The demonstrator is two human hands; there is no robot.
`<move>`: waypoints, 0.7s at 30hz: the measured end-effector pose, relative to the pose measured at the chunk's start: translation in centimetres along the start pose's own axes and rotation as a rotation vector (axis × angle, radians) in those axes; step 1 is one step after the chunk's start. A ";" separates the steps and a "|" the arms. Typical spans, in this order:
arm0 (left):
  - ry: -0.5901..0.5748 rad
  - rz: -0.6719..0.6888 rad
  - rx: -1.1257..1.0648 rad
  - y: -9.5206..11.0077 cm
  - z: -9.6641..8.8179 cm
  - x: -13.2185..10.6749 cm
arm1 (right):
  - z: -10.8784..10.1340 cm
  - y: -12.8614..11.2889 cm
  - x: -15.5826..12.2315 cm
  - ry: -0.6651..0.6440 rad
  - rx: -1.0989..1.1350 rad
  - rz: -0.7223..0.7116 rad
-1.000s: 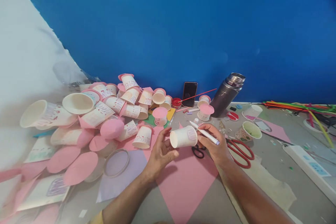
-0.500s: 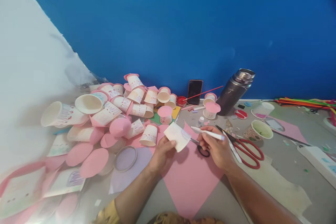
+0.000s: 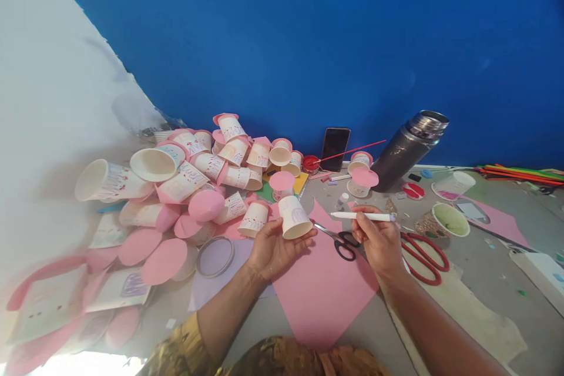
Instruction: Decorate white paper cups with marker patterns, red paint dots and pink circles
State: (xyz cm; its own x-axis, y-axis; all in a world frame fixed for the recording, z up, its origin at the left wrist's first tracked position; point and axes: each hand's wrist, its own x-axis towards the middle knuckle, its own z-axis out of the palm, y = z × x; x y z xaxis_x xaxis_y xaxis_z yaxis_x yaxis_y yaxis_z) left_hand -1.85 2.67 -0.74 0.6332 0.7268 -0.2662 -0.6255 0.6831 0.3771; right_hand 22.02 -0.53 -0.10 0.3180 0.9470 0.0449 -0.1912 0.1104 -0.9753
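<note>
The left hand point(image 3: 274, 254) had just turned the paper cup point(image 3: 287, 211), baring its purple marks, holding it above the bench point(image 3: 253, 320), short of the far edge; the right hand point(image 3: 381, 244) gripped a marker point(image 3: 359, 216), not touching it.

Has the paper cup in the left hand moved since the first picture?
Yes. Judged against the phone, the paper cup has shifted to the picture's left, and its mouth has swung from facing left to facing down.

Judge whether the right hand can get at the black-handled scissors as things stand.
Probably yes: the black-handled scissors lie mostly uncovered on the pink paper, close by the right hand, though its white marker may hinder a grasp.
</note>
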 end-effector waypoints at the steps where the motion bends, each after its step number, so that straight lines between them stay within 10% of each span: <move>1: -0.008 -0.014 0.009 -0.1 -0.1 0.0 | -0.1 0.0 0.1 0.012 -0.069 -0.035; 9: 0.003 -0.027 0.068 -0.2 -0.6 -0.2 | -0.6 1.0 0.6 -0.295 -0.949 -0.526; 21: 0.123 0.035 0.044 1.1 1.2 -0.4 | 1.4 0.8 -0.8 -0.708 -1.339 -0.439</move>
State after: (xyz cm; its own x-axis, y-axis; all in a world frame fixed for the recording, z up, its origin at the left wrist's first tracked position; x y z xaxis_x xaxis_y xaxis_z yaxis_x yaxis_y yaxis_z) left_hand -2.27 3.09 0.84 0.5488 0.7553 -0.3582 -0.6239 0.6553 0.4259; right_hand 20.30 -0.81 -0.65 -0.4292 0.8998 0.0782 0.8447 0.4305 -0.3179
